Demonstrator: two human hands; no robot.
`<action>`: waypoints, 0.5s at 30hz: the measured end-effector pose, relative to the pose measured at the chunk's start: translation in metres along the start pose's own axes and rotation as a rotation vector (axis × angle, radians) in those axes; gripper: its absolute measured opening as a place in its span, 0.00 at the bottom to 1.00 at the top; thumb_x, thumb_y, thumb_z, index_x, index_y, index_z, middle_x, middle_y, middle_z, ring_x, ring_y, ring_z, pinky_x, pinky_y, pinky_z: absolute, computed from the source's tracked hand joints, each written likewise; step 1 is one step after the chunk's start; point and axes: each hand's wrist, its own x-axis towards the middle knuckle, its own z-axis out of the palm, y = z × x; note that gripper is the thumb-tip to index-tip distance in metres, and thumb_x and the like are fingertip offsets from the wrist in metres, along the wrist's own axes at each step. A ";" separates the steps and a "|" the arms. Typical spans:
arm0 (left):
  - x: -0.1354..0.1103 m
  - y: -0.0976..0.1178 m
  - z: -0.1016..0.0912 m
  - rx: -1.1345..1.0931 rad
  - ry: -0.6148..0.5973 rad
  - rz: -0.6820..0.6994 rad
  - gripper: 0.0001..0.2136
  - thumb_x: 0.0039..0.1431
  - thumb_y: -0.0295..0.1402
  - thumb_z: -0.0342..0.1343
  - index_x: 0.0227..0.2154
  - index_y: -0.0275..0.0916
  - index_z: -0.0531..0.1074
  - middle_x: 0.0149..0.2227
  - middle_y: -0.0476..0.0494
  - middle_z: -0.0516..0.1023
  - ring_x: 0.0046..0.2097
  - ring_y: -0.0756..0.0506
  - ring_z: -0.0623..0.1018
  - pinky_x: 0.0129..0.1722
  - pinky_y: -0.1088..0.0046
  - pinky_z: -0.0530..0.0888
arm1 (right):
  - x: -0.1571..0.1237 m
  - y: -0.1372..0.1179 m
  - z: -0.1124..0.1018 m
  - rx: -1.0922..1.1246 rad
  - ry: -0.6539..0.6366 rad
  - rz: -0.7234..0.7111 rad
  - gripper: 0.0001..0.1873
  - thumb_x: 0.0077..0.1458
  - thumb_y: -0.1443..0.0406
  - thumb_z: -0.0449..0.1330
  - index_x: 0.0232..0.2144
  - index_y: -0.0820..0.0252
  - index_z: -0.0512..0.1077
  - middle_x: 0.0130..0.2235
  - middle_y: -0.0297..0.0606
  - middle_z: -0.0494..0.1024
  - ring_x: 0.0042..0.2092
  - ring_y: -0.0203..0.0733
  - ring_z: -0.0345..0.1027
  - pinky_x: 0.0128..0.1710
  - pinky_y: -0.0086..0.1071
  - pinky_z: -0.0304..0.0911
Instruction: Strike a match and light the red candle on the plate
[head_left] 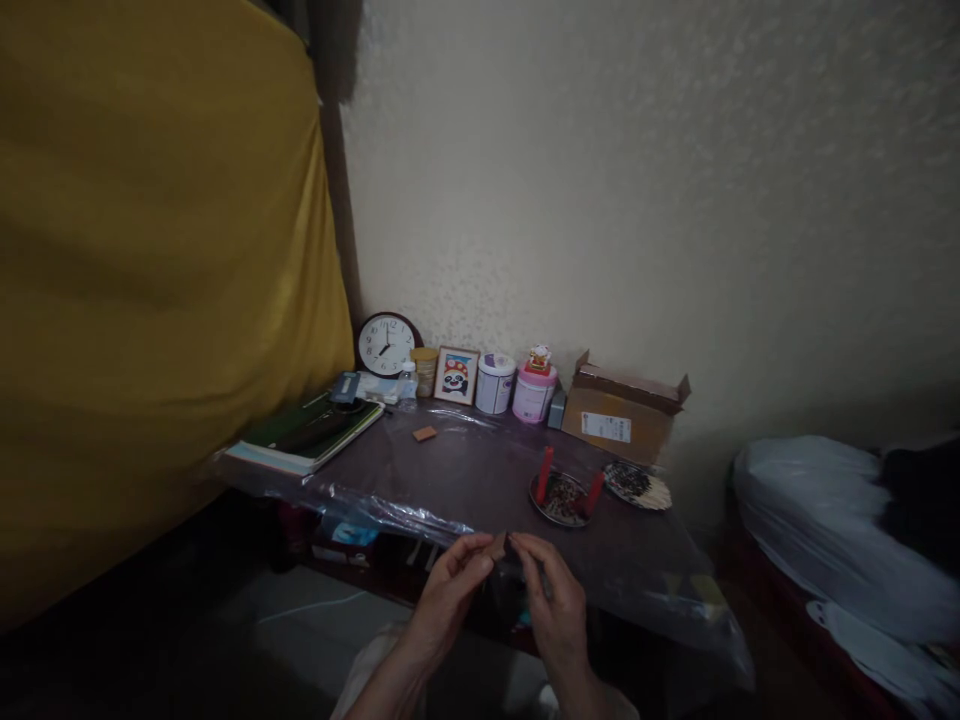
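Above the table's near edge, my two hands are close together in front of me. The thumb and fingers of my left hand are closed on a small tan matchbox-like piece. My right hand pinches at its right side, its fingertips by a dark edge; what it grips is too small to make out. Beyond them stand two red candles, one upright and one tilted, on a round dish with dark bits. To its right is a plate of dark bits and pale sticks.
The table has a clear plastic cover. A flat orange-brown piece lies on it. Along the wall are a clock, panda picture, white tin, pink tin and cardboard box. Books lie left.
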 end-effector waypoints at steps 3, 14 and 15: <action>-0.002 -0.001 0.000 0.027 0.020 0.003 0.13 0.47 0.32 0.61 0.38 0.37 0.73 0.40 0.40 0.78 0.41 0.44 0.75 0.44 0.69 0.66 | -0.004 0.003 0.002 -0.026 0.003 -0.052 0.11 0.57 0.63 0.53 0.40 0.55 0.73 0.41 0.37 0.77 0.44 0.39 0.70 0.46 0.31 0.64; -0.001 -0.004 -0.001 0.079 0.051 0.014 0.16 0.43 0.34 0.64 0.37 0.39 0.74 0.38 0.42 0.79 0.40 0.44 0.75 0.43 0.69 0.66 | -0.006 0.005 0.002 0.040 0.031 0.008 0.10 0.54 0.63 0.55 0.37 0.53 0.74 0.40 0.36 0.78 0.42 0.41 0.72 0.44 0.31 0.65; -0.001 -0.004 -0.001 0.082 0.050 0.017 0.16 0.43 0.34 0.64 0.37 0.39 0.74 0.38 0.43 0.79 0.40 0.45 0.75 0.43 0.70 0.66 | -0.006 0.005 0.002 0.039 0.029 0.011 0.09 0.54 0.63 0.55 0.37 0.53 0.74 0.40 0.36 0.78 0.42 0.41 0.71 0.44 0.31 0.64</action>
